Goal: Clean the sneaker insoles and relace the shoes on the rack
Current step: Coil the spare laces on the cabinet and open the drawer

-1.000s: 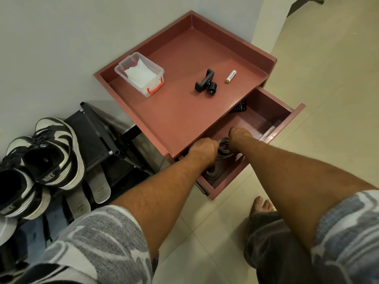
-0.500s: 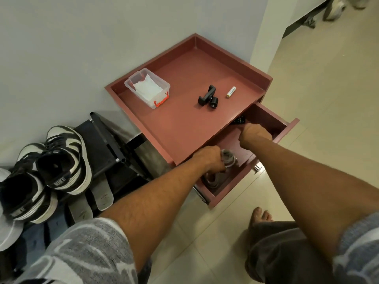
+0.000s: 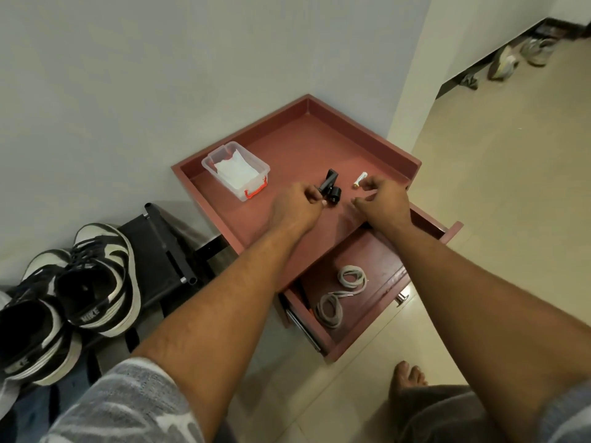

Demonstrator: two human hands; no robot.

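Note:
Two coiled grey shoelaces (image 3: 353,278) lie loose in the open drawer (image 3: 335,350) of a red-brown side table (image 3: 287,148). Both my hands are raised over the table top, away from the laces. My left hand (image 3: 297,204) has its fingers curled shut, right beside a small black clamp (image 3: 331,187); I see nothing in it. My right hand (image 3: 382,198) hovers with fingers loosely apart and empty, next to a small white battery (image 3: 358,180). A pair of black-and-white sneakers (image 3: 99,279) sits on the black shoe rack (image 3: 160,251) at the left.
A clear plastic box (image 3: 236,169) with white cloth or paper and a red latch stands on the table's left side. The table sits against the wall. My bare foot (image 3: 407,375) is on the tiled floor below the drawer. More shoes (image 3: 518,55) lie far right.
Both hands came up out of the drawer and let go of the laces, which now lie in it. The hands moved over the table top. The view has tilted up.

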